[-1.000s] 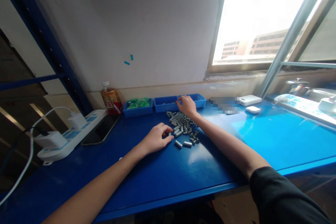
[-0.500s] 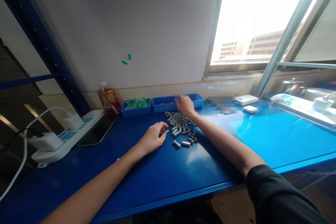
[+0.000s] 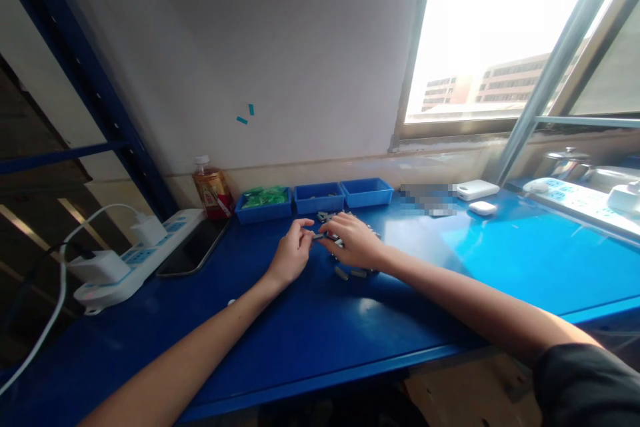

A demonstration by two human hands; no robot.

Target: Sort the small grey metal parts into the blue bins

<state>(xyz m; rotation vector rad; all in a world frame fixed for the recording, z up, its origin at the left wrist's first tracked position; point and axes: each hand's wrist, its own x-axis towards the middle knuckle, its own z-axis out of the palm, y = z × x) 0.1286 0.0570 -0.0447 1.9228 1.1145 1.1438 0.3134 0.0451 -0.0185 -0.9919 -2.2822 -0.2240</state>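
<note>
My left hand (image 3: 291,252) is closed, pinching a small grey metal standoff (image 3: 318,237) between thumb and fingertips, its free end pointing right. Fingertips of my right hand (image 3: 356,240) meet that end, with the thumb below and the fingers curled above. Whatever small thing they pinch is too small and shaded to name. Beneath and behind the right hand lies a heap of metal standoffs (image 3: 324,216), mostly hidden by it. Two loose standoffs (image 3: 341,273) rest on the blue table (image 3: 300,340) in front of the heap.
Along the wall stand a blue bin with green packets (image 3: 264,197), a blue bin with a few small pieces (image 3: 319,205) and another blue bin (image 3: 367,200). At left are a bottle (image 3: 213,190), a phone (image 3: 193,250) and a power strip (image 3: 145,260); white devices (image 3: 477,190) sit right.
My right hand has come back from the blue bin behind the heap, down and toward my left hand. My left hand has risen slightly, and the standoff's end now meets the right fingertips.
</note>
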